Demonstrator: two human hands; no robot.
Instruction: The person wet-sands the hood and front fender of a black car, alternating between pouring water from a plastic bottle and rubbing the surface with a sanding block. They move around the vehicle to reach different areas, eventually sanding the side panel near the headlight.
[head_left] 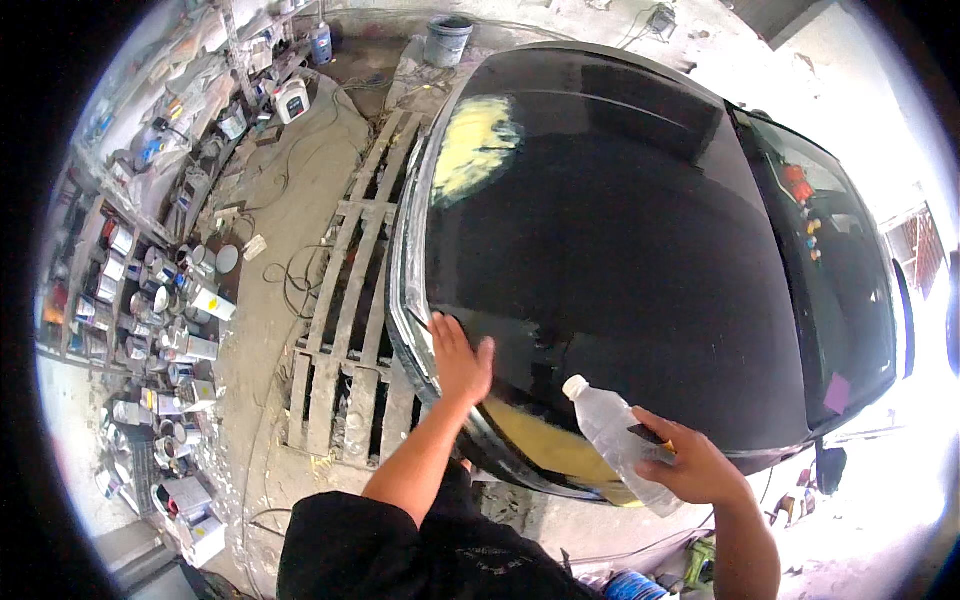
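Note:
A black car hood (600, 250) spreads out in front of me, with a pale yellow patch (480, 140) at its far left corner and a yellowish area (540, 443) along the near edge. My left hand (462, 362) lies flat at the hood's left front edge, fingers stretched out; a thin dark edge shows by the fingertips, too small to make out. In my right hand (695, 465) is a clear plastic bottle (608, 425) with a white cap, tilted with the cap toward the hood. A small dark flat piece (648, 434) sits between that hand's fingers and the bottle.
Wooden pallets (345, 280) lie along the car's front. Cans and containers crowd the left side, near a white jug (292, 101). A grey bucket (448, 42) stands at the far end. Cables (295, 285) trail over the floor. The windshield (825, 230) rises at right.

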